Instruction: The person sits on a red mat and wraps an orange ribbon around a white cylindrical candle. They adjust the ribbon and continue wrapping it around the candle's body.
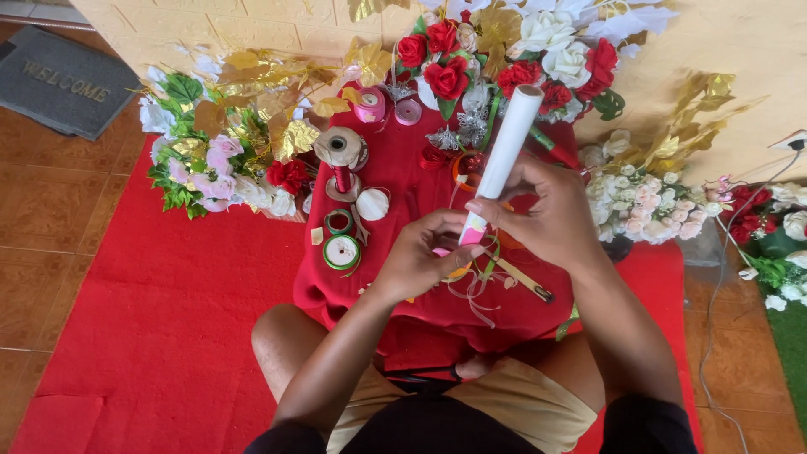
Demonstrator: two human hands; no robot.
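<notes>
Bottom centre, bare knees frame the near edge of a red cloth (403, 193) draped over a low surface, thin ribbon strands (479, 290) trailing just below the hands. Mid-frame, the left hand (420, 256) curls in, thumb and fingertips pinched on the lower end of a white tube (508, 143); the right hand (546, 214) wraps closed around that tube just above, fingers folded over it. The tube tilts up and right toward the top centre. A slim stick (525, 282) lies on the cloth under the right wrist. Left of the hands, a green-rimmed tape roll (342, 251), a smaller green ring and a white disc crowd the cloth; beyond them stands a brown spool (340, 150), then pink rolls. Farthest, red and white flowers (504, 50) ring the top edge; gold leaves fill the upper left. Open red mat (151, 319) spreads lower left.
</notes>
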